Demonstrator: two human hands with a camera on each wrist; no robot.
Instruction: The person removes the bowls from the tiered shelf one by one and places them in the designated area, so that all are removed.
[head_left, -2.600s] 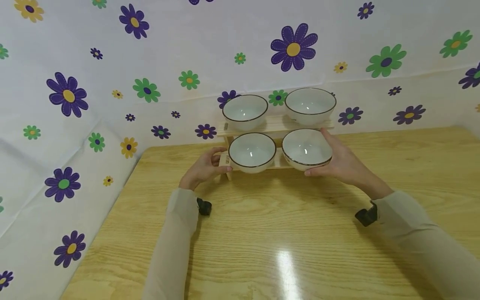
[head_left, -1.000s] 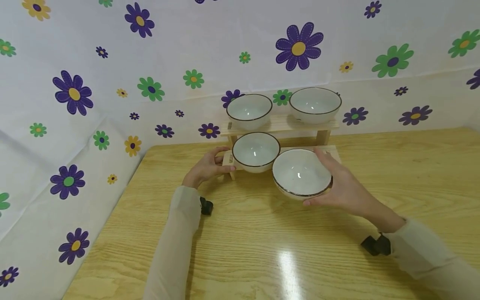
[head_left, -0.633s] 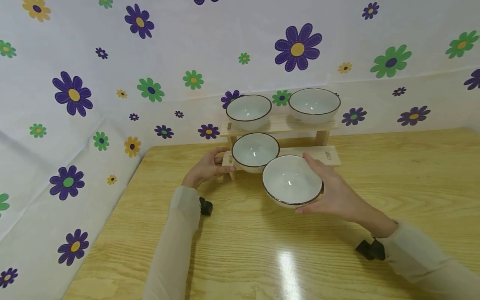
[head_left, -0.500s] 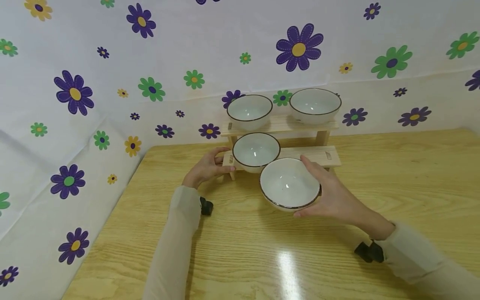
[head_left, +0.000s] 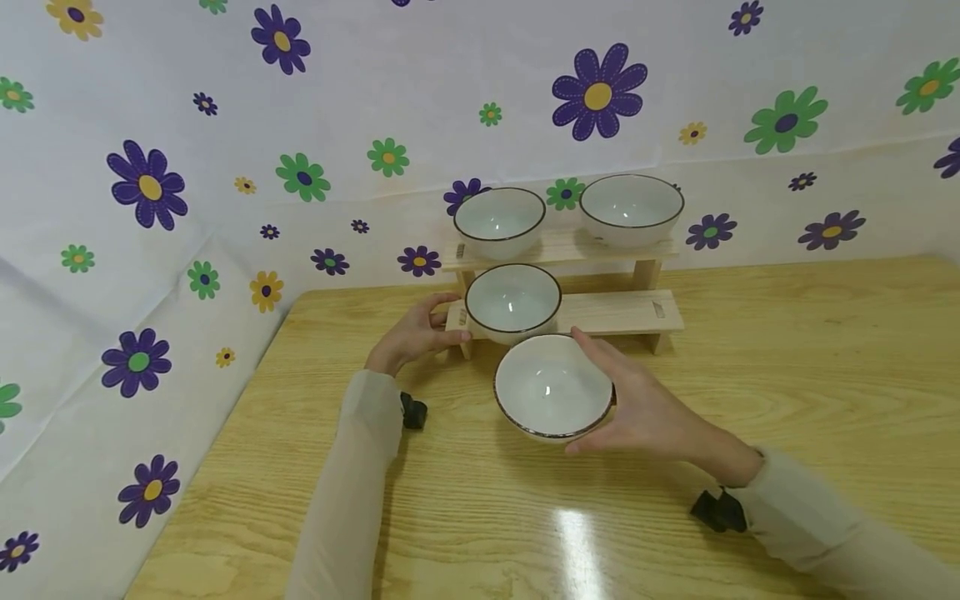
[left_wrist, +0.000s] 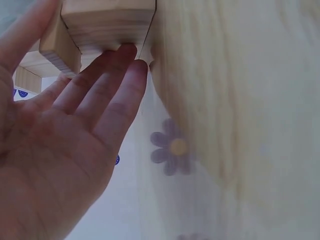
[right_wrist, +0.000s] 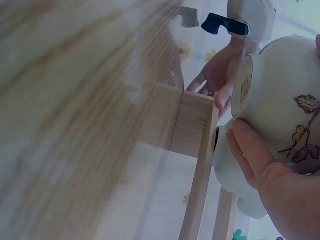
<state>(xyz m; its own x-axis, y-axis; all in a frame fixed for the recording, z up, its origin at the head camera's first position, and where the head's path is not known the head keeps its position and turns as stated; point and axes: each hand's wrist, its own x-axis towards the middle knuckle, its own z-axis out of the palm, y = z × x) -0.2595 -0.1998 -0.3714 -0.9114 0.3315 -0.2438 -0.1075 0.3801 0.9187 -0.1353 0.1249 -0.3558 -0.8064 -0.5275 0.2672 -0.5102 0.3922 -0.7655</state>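
Note:
My right hand [head_left: 637,408] grips a white bowl [head_left: 553,387] with a dark rim by its right side, thumb at the front. The right wrist view shows fingers under this bowl [right_wrist: 287,85], near its foot, and a leaf-and-berry motif on its wall. It is held tilted in front of a two-tier wooden rack [head_left: 622,312], above the table. My left hand [head_left: 412,333] holds the left end of the rack's lower shelf between thumb and fingers; in the left wrist view its fingertips touch the wooden leg [left_wrist: 107,25]. A matching bowl [head_left: 513,300] sits on that shelf's left.
Two more dark-rimmed bowls, a left one [head_left: 498,218] and a right one [head_left: 632,204], stand on the upper shelf. The wooden table [head_left: 465,517] reaches back to a flower-patterned cloth [head_left: 420,75]. Both wrists carry small black cameras, one at my right cuff [head_left: 718,510].
My right hand has lifted the bowl off the right of the lower shelf and brought it forward and left, baring that part of the shelf. The left hand stays at the rack's end.

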